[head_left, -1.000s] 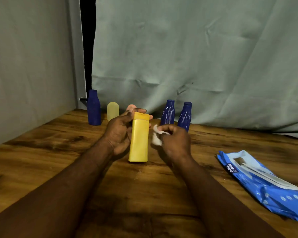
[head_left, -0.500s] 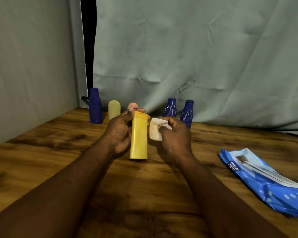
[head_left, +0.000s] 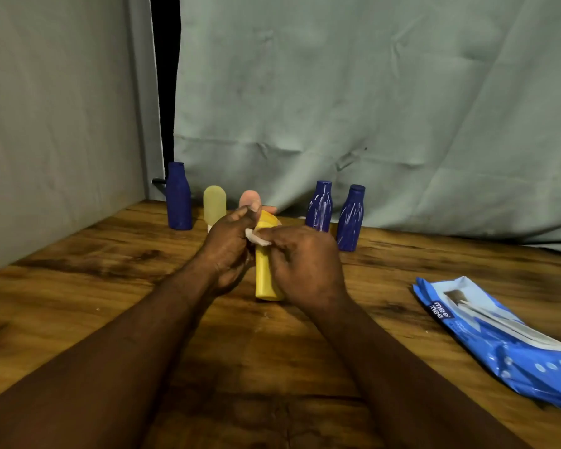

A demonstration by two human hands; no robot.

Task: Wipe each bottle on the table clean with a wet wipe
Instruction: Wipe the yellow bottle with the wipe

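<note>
The step in hand is the wiping of the yellow bottle (head_left: 266,273), which stands upright near the middle of the wooden table (head_left: 78,303); whether its base rests on the wood or hangs just above it cannot be told. The left hand (head_left: 225,251) grips the bottle's upper part from the left side, fingers curled round it. The right hand (head_left: 305,264) pinches the white wet wipe (head_left: 256,237) and presses it against the bottle just below the cap. The next move probably calls for drawing the wipe down the body while the left hand turns the bottle to show its unwiped sides. Along the far edge wait a tall blue bottle (head_left: 178,199), a pale yellow bottle (head_left: 214,205), a pink bottle (head_left: 250,197) partly hidden behind the hands, and two more blue bottles (head_left: 319,207) (head_left: 350,218). At the near right lies the blue wipes pack (head_left: 515,358), printed "mee mee"; no bottle shows readable writing.
</note>
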